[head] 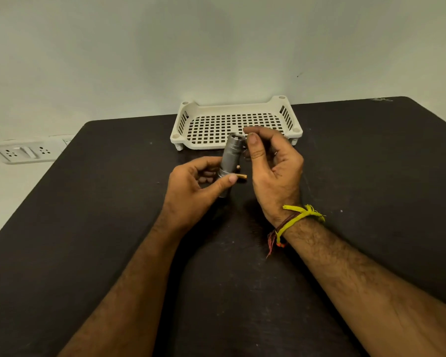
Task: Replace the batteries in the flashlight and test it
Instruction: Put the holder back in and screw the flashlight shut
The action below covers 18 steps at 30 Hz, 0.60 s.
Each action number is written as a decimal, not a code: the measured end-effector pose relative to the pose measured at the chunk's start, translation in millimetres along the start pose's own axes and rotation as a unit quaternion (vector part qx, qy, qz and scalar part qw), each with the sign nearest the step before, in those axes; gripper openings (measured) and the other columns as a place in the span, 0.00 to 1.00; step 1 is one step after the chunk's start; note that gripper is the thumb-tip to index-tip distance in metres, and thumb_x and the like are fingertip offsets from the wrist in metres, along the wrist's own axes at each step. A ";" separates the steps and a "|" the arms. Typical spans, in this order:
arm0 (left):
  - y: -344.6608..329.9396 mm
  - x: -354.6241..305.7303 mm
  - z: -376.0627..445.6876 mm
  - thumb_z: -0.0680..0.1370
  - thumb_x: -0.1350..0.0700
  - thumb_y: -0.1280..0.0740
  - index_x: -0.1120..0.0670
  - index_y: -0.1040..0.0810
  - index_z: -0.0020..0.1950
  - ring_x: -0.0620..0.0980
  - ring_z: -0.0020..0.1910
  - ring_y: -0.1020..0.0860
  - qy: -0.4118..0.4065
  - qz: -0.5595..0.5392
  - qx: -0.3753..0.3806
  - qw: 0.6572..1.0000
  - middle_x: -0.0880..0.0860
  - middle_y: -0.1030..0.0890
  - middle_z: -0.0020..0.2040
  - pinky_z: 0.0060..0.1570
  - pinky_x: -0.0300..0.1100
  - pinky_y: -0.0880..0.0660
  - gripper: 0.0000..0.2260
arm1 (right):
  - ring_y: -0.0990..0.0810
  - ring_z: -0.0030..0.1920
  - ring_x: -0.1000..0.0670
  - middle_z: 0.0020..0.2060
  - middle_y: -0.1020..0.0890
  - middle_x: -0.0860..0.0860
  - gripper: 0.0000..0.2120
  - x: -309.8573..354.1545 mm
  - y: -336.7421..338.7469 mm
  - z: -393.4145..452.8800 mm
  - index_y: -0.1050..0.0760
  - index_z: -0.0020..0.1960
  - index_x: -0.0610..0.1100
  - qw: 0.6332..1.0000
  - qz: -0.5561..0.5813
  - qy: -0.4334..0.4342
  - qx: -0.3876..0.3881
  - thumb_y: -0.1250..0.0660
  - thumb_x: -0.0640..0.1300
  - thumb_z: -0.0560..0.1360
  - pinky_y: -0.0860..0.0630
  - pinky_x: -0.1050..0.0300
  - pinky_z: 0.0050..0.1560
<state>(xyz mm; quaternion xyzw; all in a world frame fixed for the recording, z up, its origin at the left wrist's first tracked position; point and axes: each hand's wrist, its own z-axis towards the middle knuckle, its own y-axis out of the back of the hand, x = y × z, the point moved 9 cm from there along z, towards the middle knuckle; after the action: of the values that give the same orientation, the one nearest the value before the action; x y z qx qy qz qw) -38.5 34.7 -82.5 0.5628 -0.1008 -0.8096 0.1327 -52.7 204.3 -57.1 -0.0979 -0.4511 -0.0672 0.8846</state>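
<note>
A silver metal flashlight point(229, 157) is held tilted above the dark table point(88, 228), its far end pointing away toward the tray. My left hand point(191, 189) grips its lower body, thumb across the barrel. My right hand point(273, 163) pinches the flashlight's far end between thumb and fingers. A copper-tipped battery point(242, 177) lies on the table just behind the flashlight, partly hidden by my left thumb; a second small copper spot point(239, 166) shows above it, too small to identify.
A white perforated plastic tray point(290, 119) stands at the table's far edge against the wall. A wall socket panel point(23, 152) sits to the left, beyond the table. Yellow and red threads circle my right wrist point(291, 222).
</note>
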 end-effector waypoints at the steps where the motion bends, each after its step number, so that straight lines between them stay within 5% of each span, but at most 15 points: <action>1: 3.7 4.2 0.4 0.71 0.54 0.24 0.53 0.18 0.58 0.45 0.48 0.15 0.031 -0.068 -0.021 0.997 0.49 0.13 0.49 0.50 0.41 0.19 0.17 | 0.17 0.49 0.48 0.48 0.16 0.45 0.09 -3.0 0.1 0.1 0.19 0.56 0.39 1.000 -0.001 -0.012 -0.002 0.34 0.41 0.81 0.17 0.49 0.52; 5: 9.9 21.8 -1.1 0.74 0.53 0.29 0.61 0.18 0.55 0.52 0.48 0.16 0.152 -0.328 -0.057 0.930 0.57 0.14 0.48 0.48 0.44 0.18 0.15 | 0.18 0.45 0.49 0.46 0.16 0.48 0.07 -14.1 -2.1 1.2 0.19 0.56 0.41 0.998 -0.018 -0.054 0.005 0.35 0.41 0.81 0.17 0.47 0.50; 10: 7.9 32.1 -5.0 0.77 0.51 0.32 0.59 0.18 0.53 0.50 0.43 0.14 0.231 -0.439 -0.070 0.865 0.58 0.13 0.45 0.43 0.42 0.17 0.13 | 0.19 0.41 0.54 0.41 0.17 0.53 0.06 -23.9 -4.0 1.5 0.19 0.54 0.45 0.996 -0.032 -0.082 0.016 0.34 0.42 0.81 0.18 0.59 0.44; 18: 15.9 33.9 -0.5 0.73 0.52 0.26 0.63 0.18 0.53 0.47 0.38 0.17 0.178 -0.367 -0.106 0.907 0.58 0.14 0.44 0.39 0.41 0.19 0.16 | 0.18 0.44 0.58 0.45 0.16 0.51 0.06 -16.8 -14.0 -2.0 0.19 0.54 0.41 0.993 -0.096 -0.026 0.069 0.33 0.39 0.80 0.19 0.61 0.48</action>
<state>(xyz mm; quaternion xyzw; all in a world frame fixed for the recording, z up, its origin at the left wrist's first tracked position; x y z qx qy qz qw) -47.7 8.6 -107.7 0.6771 0.2248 -0.6937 -0.0993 -63.9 190.7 -70.3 0.0056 -0.4852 -0.1174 0.8665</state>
